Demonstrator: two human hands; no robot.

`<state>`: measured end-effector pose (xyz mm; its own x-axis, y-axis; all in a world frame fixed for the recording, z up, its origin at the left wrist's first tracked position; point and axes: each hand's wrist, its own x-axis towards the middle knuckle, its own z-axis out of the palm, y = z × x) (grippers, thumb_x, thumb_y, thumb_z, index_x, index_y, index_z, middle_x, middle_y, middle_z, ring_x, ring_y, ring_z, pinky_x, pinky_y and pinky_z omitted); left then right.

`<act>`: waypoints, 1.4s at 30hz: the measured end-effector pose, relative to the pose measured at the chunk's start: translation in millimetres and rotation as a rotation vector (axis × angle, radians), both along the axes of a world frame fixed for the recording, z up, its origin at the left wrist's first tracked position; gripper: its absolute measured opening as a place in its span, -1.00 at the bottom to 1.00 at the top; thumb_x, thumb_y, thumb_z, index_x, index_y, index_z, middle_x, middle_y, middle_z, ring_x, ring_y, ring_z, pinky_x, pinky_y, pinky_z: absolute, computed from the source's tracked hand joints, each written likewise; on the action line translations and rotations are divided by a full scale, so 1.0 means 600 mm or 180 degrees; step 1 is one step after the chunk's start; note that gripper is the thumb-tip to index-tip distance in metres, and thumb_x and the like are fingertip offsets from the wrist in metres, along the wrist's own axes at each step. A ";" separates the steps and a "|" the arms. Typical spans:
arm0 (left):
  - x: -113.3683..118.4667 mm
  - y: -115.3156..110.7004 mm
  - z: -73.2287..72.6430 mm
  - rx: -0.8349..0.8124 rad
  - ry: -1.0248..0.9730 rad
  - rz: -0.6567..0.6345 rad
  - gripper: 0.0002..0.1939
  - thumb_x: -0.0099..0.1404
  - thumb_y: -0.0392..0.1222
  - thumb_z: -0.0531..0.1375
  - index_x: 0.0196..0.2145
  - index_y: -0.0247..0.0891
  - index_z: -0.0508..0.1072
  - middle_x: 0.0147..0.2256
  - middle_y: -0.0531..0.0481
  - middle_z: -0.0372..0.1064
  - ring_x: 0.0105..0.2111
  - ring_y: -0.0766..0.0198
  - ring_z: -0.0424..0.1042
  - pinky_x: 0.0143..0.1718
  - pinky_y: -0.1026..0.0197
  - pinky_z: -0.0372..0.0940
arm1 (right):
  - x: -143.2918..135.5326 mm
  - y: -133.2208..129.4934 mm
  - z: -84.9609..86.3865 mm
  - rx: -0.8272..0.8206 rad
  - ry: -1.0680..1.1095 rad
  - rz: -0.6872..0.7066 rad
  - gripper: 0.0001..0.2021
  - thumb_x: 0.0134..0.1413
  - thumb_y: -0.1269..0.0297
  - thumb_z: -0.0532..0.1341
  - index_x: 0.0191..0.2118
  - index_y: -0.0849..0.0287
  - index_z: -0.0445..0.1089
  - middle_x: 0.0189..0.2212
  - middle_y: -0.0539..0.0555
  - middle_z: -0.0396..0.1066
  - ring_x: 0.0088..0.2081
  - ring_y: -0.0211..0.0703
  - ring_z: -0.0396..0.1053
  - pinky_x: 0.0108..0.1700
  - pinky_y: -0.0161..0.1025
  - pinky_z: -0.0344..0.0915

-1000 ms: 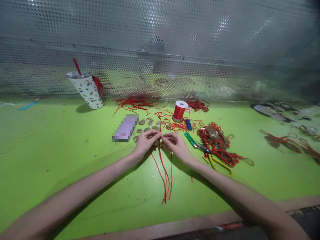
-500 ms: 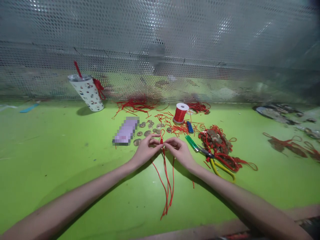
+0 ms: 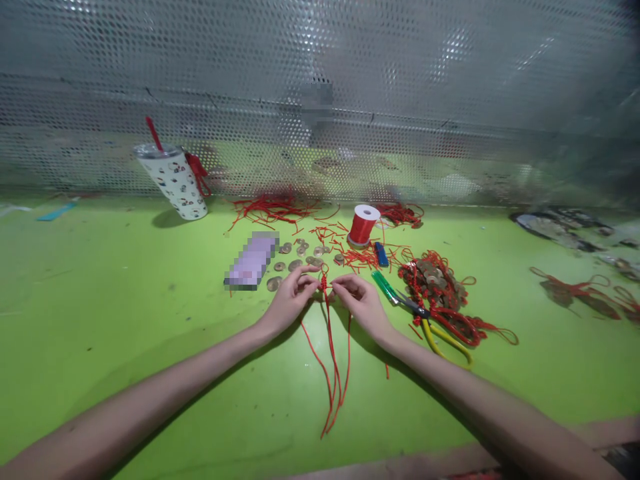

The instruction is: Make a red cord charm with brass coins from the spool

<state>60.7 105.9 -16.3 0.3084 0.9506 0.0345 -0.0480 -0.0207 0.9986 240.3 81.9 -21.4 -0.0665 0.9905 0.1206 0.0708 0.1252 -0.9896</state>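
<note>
Dim, flat light | glints on mesh screen (image 3: 225, 100) | soft shadows on tabletop (image 3: 125, 280) | upper-right corner — dark, blurred | lilac object (image 3: 253, 260) — pixelated

Through the head camera, I see my left hand (image 3: 290, 295) and right hand (image 3: 362, 301) above the green surface (image 3: 165, 387), pinching a knotted red cord (image 3: 324, 284) from either side; its loose strands (image 3: 331, 335) trail toward me. Just beyond the left hand lie round coins (image 3: 295, 265), beside a pixelated lilac rectangle (image 3: 253, 259). To the right: an upright spool of red thread (image 3: 363, 228), a green lighter (image 3: 384, 287), yellow-handled snips (image 3: 423, 312) and a heap of corded coins (image 3: 432, 279). Farther back, a patterned tumbler (image 3: 175, 185) stands before a perforated screen (image 3: 240, 80).
</note>
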 end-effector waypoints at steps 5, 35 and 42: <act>-0.002 0.002 0.003 -0.0063 0.0001 0.0083 -0.75 0.25 -0.12 0.26 -0.15 -0.25 0.40 -0.46 0.10 0.38 -0.43 0.29 0.42 -0.36 0.26 0.28 | 0.000 0.000 0.001 0.0045 -0.0106 -0.0133 -0.82 0.15 0.12 0.30 -0.29 0.14 0.48 -0.38 0.05 0.51 -0.35 -0.13 0.46 -0.28 -0.18 0.42; -0.002 0.010 -0.002 0.0233 0.0467 0.0137 -0.69 0.13 0.05 0.36 -0.44 -0.28 0.52 -0.68 0.22 0.01 -0.66 0.44 -0.02 -0.60 0.31 -0.12 | -0.002 -0.006 0.020 0.0068 0.0198 -0.0599 -0.79 0.05 0.13 0.36 -0.31 0.11 0.39 -0.43 0.04 0.50 -0.37 -0.13 0.47 -0.29 -0.18 0.43; -0.001 0.011 0.002 0.0008 0.0094 0.0170 -0.70 0.10 0.01 0.37 -0.42 -0.26 0.42 -0.55 0.09 0.36 -0.55 0.34 0.31 -0.51 0.30 0.18 | -0.005 -0.042 0.013 0.1169 -0.0714 0.0311 -0.94 0.19 0.30 0.20 -0.23 0.08 0.41 -0.36 0.06 0.49 -0.36 -0.14 0.44 -0.28 -0.17 0.40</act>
